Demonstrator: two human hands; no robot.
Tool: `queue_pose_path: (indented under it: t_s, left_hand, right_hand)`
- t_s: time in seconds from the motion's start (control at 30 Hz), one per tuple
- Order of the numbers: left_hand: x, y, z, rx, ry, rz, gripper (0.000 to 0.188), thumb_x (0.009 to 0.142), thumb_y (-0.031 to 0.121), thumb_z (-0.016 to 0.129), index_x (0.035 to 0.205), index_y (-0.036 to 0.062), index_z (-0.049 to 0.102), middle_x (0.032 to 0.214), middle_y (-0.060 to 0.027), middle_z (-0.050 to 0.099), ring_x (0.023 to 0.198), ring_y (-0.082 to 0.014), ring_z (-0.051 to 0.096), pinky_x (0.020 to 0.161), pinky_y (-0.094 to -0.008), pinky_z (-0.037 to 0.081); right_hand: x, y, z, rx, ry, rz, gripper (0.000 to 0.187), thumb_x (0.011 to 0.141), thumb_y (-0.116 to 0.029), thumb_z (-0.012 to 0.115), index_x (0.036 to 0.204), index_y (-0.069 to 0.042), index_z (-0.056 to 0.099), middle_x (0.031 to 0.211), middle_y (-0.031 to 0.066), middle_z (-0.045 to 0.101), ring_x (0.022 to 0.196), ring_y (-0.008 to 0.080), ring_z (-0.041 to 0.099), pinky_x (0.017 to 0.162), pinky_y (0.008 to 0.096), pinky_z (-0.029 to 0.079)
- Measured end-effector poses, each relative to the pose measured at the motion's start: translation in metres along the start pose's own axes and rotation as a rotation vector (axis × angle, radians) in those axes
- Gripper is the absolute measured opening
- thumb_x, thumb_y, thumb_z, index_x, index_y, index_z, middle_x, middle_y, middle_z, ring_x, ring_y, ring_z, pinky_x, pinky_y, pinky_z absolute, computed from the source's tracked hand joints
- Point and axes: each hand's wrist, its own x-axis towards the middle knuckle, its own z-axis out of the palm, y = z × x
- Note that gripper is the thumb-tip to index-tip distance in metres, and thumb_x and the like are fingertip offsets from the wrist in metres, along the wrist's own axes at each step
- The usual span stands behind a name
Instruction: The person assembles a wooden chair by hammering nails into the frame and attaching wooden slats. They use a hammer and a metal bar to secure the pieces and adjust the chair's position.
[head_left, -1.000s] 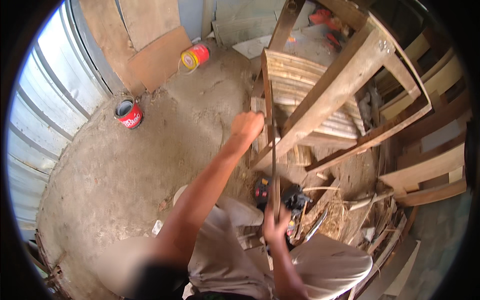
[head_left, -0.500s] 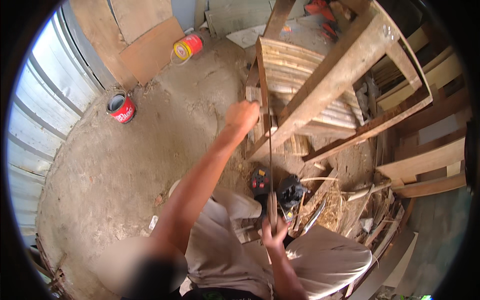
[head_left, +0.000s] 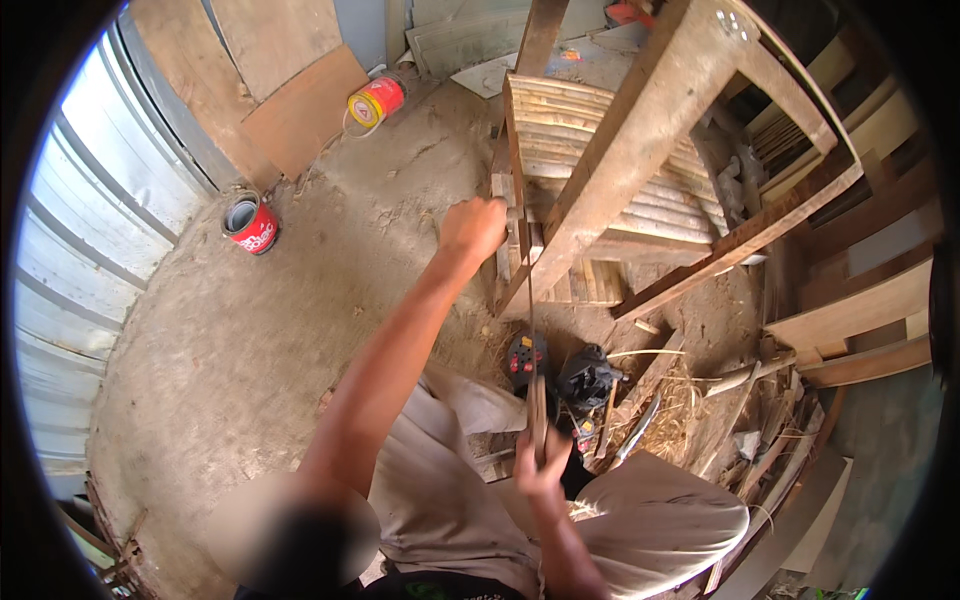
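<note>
My left hand (head_left: 474,232) is closed at the left edge of a wooden chair-like frame (head_left: 625,150), its fingers wrapped round a narrow wood piece (head_left: 504,188) there. My right hand (head_left: 541,466), low in front of my body, grips the wooden handle of a saw (head_left: 537,412). From that handle the thin blade, seen nearly edge-on, runs up to the wood just right of my left hand. Where its teeth meet the wood is too small to make out. The frame has a slatted seat (head_left: 570,110) and is tipped over.
Two red paint cans, one upright (head_left: 250,224) and one lying (head_left: 376,101), are on the dirt floor at left. Near my feet are a black plastic bag (head_left: 588,378), a knife-like blade (head_left: 637,430) and wood scraps (head_left: 765,455). More wooden furniture (head_left: 850,330) stands at right.
My right hand and the saw have shifted slightly left against the scene. My left hand keeps its grip at the frame's edge. The whole view has also turned a little.
</note>
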Motion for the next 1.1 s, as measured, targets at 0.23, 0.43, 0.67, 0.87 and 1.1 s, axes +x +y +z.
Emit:
queue_pose_path:
  t_s: [0.23, 0.43, 0.67, 0.87, 1.1]
  left_hand:
    - [0.002, -0.003, -0.008, 0.025, -0.04, -0.008, 0.013, 0.079, 0.013, 0.065, 0.09, 0.0074, 0.069, 0.086, -0.0207, 0.07, 0.085, -0.0388, 0.069, 0.075, -0.048, 0.056]
    - [0.001, 0.005, -0.009, -0.013, -0.062, -0.064, 0.019, 0.077, 0.011, 0.064, 0.093, 0.0033, 0.072, 0.093, -0.0227, 0.071, 0.088, -0.0392, 0.07, 0.08, -0.0473, 0.057]
    - [-0.021, -0.04, 0.018, -0.088, 0.015, -0.167, 0.022, 0.079, 0.014, 0.065, 0.095, 0.0003, 0.068, 0.089, -0.0246, 0.069, 0.084, -0.0417, 0.068, 0.074, -0.0485, 0.055]
    - [-0.07, -0.131, 0.008, -0.668, -0.07, -0.574, 0.021, 0.087, 0.021, 0.065, 0.09, 0.0005, 0.063, 0.068, -0.0062, 0.055, 0.056, -0.017, 0.05, 0.051, -0.0338, 0.042]
    - [-0.118, -0.072, 0.019, -1.816, -0.05, -0.708, 0.052, 0.104, 0.053, 0.035, 0.112, 0.0045, 0.053, 0.068, 0.0035, 0.039, 0.055, -0.0097, 0.034, 0.052, -0.0257, 0.035]
  right_hand:
    - [0.082, 0.039, 0.042, -0.145, -0.026, 0.011, 0.02, 0.082, -0.012, 0.065, 0.07, 0.0, 0.054, 0.05, 0.0089, 0.045, 0.043, 0.0134, 0.044, 0.044, 0.0329, 0.039]
    - [-0.01, -0.001, -0.01, -0.18, -0.084, 0.017, 0.01, 0.079, -0.011, 0.063, 0.081, 0.0, 0.063, 0.055, 0.0097, 0.053, 0.044, 0.0165, 0.054, 0.047, 0.0315, 0.045]
    - [0.118, 0.043, 0.055, -0.116, 0.001, 0.162, 0.022, 0.083, -0.018, 0.065, 0.075, 0.001, 0.059, 0.055, 0.0161, 0.052, 0.048, 0.0245, 0.047, 0.049, 0.039, 0.04]
    - [-0.014, 0.066, -0.007, -0.221, -0.085, 0.124, 0.011, 0.082, -0.01, 0.064, 0.082, 0.001, 0.063, 0.056, 0.0121, 0.051, 0.049, 0.0115, 0.052, 0.049, 0.0337, 0.042]
    - [-0.007, 0.031, -0.049, -0.371, -0.283, 0.354, 0.023, 0.087, -0.019, 0.067, 0.079, 0.002, 0.062, 0.059, 0.0152, 0.058, 0.054, 0.0195, 0.056, 0.054, 0.0365, 0.046]
